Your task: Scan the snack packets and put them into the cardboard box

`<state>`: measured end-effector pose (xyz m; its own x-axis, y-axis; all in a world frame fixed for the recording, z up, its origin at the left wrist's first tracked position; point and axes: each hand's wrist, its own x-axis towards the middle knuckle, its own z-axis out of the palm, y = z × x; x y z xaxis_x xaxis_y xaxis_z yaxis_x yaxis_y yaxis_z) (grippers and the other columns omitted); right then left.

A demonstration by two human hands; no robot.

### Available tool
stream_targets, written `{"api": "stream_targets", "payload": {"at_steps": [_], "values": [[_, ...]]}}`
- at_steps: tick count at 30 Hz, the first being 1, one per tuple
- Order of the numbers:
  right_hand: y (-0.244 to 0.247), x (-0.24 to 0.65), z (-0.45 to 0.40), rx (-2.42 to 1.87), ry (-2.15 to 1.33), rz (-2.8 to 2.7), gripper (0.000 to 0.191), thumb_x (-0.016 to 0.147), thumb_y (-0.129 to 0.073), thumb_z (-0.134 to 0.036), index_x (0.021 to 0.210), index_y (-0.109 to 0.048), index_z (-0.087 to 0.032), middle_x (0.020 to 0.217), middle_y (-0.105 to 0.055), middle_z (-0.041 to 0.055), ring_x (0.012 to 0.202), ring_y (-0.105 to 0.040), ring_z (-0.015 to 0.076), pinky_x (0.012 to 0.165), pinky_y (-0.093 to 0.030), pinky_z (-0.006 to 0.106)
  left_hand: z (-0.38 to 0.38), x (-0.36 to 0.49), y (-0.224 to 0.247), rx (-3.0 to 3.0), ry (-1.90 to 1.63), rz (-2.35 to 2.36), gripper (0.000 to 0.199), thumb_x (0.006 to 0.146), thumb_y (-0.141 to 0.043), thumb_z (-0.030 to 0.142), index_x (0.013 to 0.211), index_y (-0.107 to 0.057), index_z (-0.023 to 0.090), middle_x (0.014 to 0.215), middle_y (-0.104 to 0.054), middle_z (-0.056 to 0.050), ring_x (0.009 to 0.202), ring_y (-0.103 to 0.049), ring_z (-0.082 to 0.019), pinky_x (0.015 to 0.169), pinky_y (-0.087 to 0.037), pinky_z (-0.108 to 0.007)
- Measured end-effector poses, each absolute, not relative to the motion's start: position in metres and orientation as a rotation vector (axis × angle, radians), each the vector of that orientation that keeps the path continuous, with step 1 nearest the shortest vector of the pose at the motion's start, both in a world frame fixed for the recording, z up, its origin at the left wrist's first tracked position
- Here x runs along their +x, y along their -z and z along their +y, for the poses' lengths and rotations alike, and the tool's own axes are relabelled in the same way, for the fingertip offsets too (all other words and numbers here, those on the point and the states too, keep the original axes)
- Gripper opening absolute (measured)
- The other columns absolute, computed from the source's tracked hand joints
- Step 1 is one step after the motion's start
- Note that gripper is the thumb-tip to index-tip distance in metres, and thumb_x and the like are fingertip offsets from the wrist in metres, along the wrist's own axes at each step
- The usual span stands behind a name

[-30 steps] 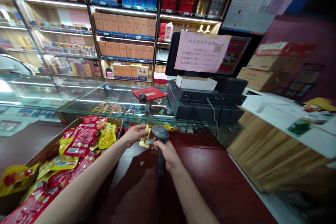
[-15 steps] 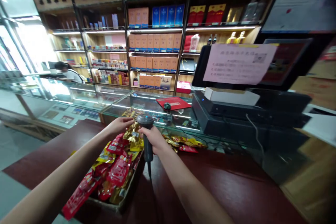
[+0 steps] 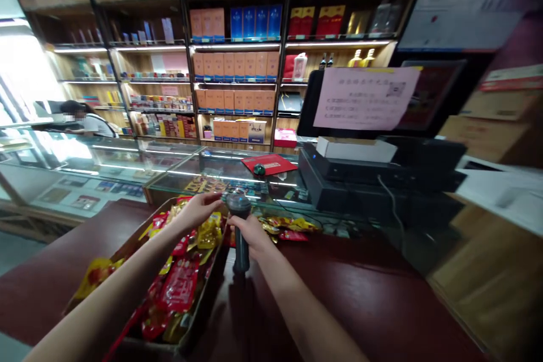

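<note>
Above a cardboard box of red and yellow snack packets, the left hand hangs open, holding nothing that shows, its fingertips near the head of a handheld barcode scanner. Just right of the box, the right hand clenches that scanner's handle, upright.

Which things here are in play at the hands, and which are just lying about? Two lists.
In play: right hand gripping the handheld barcode scanner; left hand; yellow snack packet; cardboard box of snack packets.

Lying about: loose packets; red mat; computer mouse; pink notice.
</note>
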<state>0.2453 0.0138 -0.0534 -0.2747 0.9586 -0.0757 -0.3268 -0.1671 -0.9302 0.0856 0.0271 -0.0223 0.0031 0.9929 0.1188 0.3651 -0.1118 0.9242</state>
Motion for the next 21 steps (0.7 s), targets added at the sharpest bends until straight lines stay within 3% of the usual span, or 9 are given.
{"api": "stream_targets", "payload": {"at_steps": [4, 9, 15, 21], "values": [[0.074, 0.302, 0.015, -0.987, -1.485, -0.962, 0.013, 0.055, -0.063, -0.017, 0.069, -0.064, -0.015, 0.060, -0.059, -0.0027, 0.057, -0.049, 0.0103, 0.057, -0.038, 0.022, 0.048, 0.153, 0.050, 1.575, -0.989, 1.217, 0.048, 0.066, -0.069, 0.040, 0.107, -0.068, 0.016, 0.106, -0.069, -0.005, 0.105, -0.060, -0.025, 0.093, -0.043, -0.032], [0.098, 0.365, 0.015, -1.100, -1.424, -0.842, 0.018, 0.056, -0.063, -0.019, 0.073, -0.064, -0.015, 0.063, -0.060, -0.0017, 0.059, -0.051, 0.0109, 0.058, -0.038, 0.023, 0.074, 0.208, 0.098, 1.537, -0.908, 1.254, 0.049, 0.065, -0.070, 0.039, 0.106, -0.067, 0.013, 0.111, -0.067, -0.009, 0.106, -0.060, -0.026, 0.090, -0.044, -0.031], [0.122, 0.392, 0.021, -1.220, -1.408, -0.727, 0.011, 0.056, -0.064, -0.020, 0.065, -0.060, -0.015, 0.051, -0.054, -0.0039, 0.051, -0.047, 0.0098, 0.053, -0.035, 0.023, 0.093, 0.222, 0.135, 1.615, -0.802, 1.411, 0.048, 0.070, -0.063, 0.037, 0.111, -0.065, 0.011, 0.108, -0.068, -0.010, 0.101, -0.062, -0.024, 0.087, -0.044, -0.028], [0.140, 0.375, 0.036, -1.201, -1.463, -0.678, 0.015, 0.053, -0.064, -0.018, 0.068, -0.063, -0.015, 0.058, -0.059, -0.0026, 0.055, -0.052, 0.0111, 0.055, -0.039, 0.023, 0.100, 0.209, 0.149, 1.771, -0.701, 1.640, 0.041, 0.073, -0.058, 0.036, 0.106, -0.068, 0.014, 0.100, -0.070, -0.012, 0.095, -0.063, -0.025, 0.085, -0.043, -0.029]]}}
